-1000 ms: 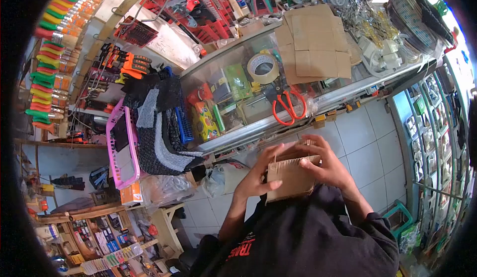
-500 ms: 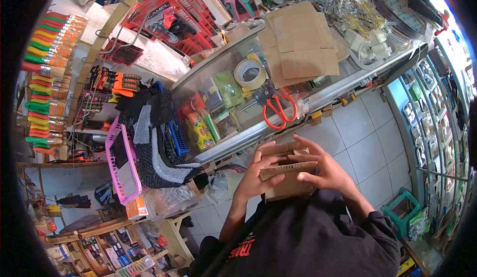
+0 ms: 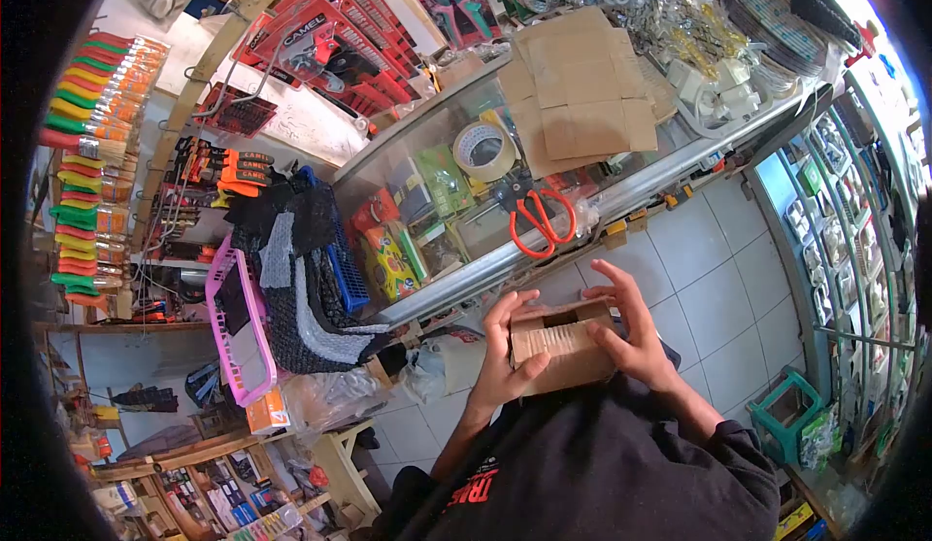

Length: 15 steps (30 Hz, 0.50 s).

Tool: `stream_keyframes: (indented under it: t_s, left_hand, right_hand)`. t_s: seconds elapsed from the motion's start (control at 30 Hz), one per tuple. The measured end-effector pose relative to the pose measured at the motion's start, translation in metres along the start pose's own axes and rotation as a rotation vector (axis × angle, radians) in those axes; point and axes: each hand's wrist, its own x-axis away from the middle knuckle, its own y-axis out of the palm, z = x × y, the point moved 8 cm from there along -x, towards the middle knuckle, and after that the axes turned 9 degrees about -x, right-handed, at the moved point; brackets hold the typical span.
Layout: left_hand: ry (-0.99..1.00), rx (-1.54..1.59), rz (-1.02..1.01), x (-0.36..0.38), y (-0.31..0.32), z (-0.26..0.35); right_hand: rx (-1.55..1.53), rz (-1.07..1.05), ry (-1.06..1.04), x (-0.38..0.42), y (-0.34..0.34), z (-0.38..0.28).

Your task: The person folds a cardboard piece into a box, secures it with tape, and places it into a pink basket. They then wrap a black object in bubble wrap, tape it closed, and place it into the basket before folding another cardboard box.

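Observation:
A small brown cardboard box is held in front of my dark shirt, between both hands. A dark gap shows at its top, beside a flap lying partly across it. My left hand grips the left side, its thumb on the near face and fingers along the far edge. My right hand holds the right side, thumb pressed on the top flap and index finger raised. Beyond the hands, red-handled scissors lie on the glass counter near a roll of clear tape.
Flat cardboard pieces are stacked on the counter. Left of it stand a pink basket and black bubble wrap. Paintbrushes hang at far left. A green stool stands on the tiled floor at right.
The upright flap on the box has folded down over part of the opening. My hands have spread slightly, and the right thumb now presses on the flap.

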Motion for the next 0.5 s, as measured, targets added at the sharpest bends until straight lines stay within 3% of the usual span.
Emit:
stream_keyframes:
  t_s: [0.13,0.5]
  left_hand:
    - [0.033,-0.231,-0.096,0.001,-0.005,-0.004]
    - [0.030,-0.333,-0.040,0.008,-0.003,0.007]
  right_hand:
    - [0.240,-0.167,0.050,-0.005,0.000,0.012]
    - [0.373,-0.224,0.016,-0.005,0.005,0.003]
